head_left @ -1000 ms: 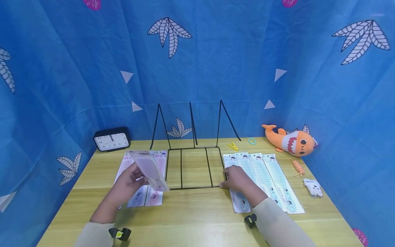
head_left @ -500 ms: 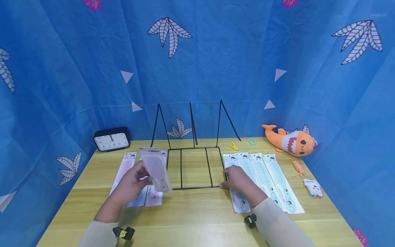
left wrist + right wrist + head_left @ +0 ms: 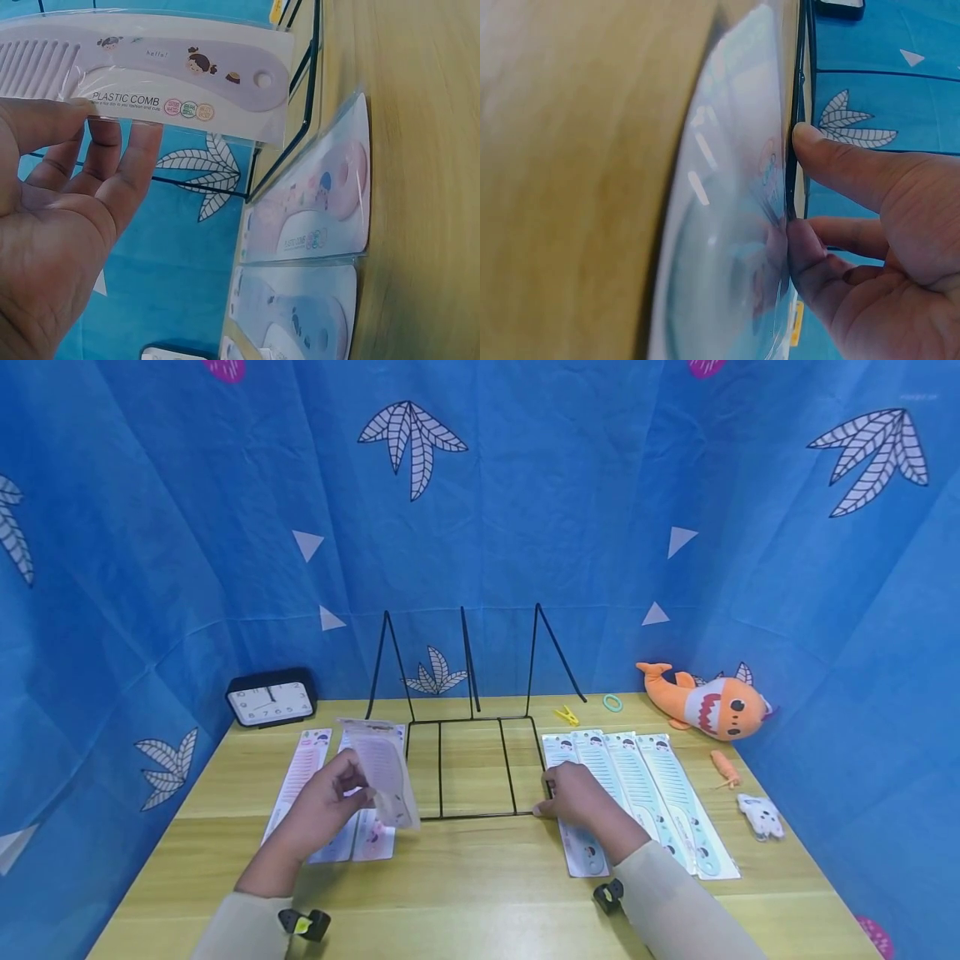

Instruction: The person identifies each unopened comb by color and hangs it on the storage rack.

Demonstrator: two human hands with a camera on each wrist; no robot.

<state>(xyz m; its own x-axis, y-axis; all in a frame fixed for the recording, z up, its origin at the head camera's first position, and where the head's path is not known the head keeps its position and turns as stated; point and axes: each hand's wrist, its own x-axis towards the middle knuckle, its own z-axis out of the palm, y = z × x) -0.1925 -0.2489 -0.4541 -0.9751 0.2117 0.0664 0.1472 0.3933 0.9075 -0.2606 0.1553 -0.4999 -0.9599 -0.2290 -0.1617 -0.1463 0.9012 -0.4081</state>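
Observation:
My left hand [image 3: 322, 802] pinches a lilac comb [image 3: 195, 64] in a clear packet by its edge, between thumb and fingers. The packet [image 3: 382, 777] hangs tilted over the left end of a black wire rack [image 3: 441, 768] and overlaps the packed combs lying there. In the left wrist view, a pink comb [image 3: 300, 202] and a bluish-lilac comb [image 3: 307, 315] lie below it on the table. With thumb and fingertips, my right hand [image 3: 577, 797] holds the rack's front right corner, beside a pale blue packed comb [image 3: 727, 225].
Several pale blue and green packed combs [image 3: 686, 810] are fanned out right of the rack. A clock [image 3: 272, 702] stands back left. Behind the combs lie a yellow clip [image 3: 567, 716], a teal ring [image 3: 612, 702] and an orange plush shark [image 3: 708, 703]. Small toys [image 3: 761, 817] line the right edge.
My left hand has moved right with the packed comb, which now hangs steeper and nearer the rack. In the last half second it has shifted only slightly. My right hand stays in place.

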